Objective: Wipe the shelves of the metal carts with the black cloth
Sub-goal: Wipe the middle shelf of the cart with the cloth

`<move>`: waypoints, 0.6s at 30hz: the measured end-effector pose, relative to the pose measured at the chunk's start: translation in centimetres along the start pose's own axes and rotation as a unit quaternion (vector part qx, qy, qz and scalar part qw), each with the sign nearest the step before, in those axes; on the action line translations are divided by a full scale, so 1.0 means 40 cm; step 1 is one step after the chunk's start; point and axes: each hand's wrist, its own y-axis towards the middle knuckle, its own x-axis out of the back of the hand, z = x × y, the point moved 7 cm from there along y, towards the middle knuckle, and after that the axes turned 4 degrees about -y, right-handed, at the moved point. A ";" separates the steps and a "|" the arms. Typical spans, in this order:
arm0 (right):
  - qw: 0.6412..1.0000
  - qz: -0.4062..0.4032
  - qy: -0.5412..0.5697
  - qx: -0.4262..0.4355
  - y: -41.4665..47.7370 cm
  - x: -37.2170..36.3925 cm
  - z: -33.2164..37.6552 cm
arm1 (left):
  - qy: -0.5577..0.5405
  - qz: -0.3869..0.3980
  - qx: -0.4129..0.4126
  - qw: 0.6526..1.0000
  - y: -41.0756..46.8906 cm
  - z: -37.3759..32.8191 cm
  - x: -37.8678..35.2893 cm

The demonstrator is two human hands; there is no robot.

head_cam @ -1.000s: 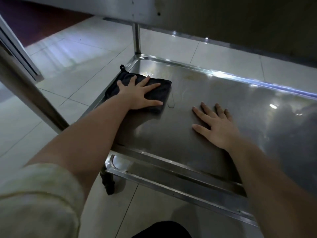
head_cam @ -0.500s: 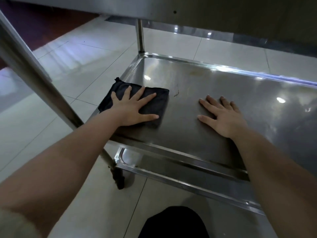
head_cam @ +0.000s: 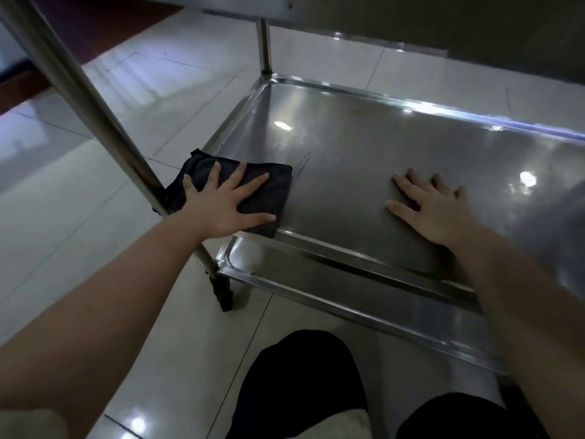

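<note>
One shelf (head_cam: 364,160): left hand (head_cam: 221,201) spread flat on black cloth (head_cam: 269,191); right hand (head_cam: 433,210) flat alongside.

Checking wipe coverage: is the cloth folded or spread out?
Folded: the cloth is a compact pad with layered edges, under the flat left hand.

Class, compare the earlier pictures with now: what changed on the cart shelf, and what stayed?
The left hand, pressing flat, slid the black cloth toward the person, to the near-left corner of the shelf. The right hand stayed flat on it.
</note>
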 end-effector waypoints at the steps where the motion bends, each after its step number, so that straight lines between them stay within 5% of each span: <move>1: 1.000 -0.009 -0.011 -0.019 -0.014 -0.003 -0.025 | 0.003 0.002 0.010 1.000 0.001 -0.017 -0.004; 11: 0.998 -0.060 0.007 -0.036 -0.025 -0.014 -0.052 | 0.006 0.010 -0.087 0.996 -0.016 -0.552 -0.099; 18: 0.997 -0.063 0.033 -0.025 -0.022 -0.012 -0.055 | -0.016 -0.010 -0.018 1.000 0.018 -0.224 -0.025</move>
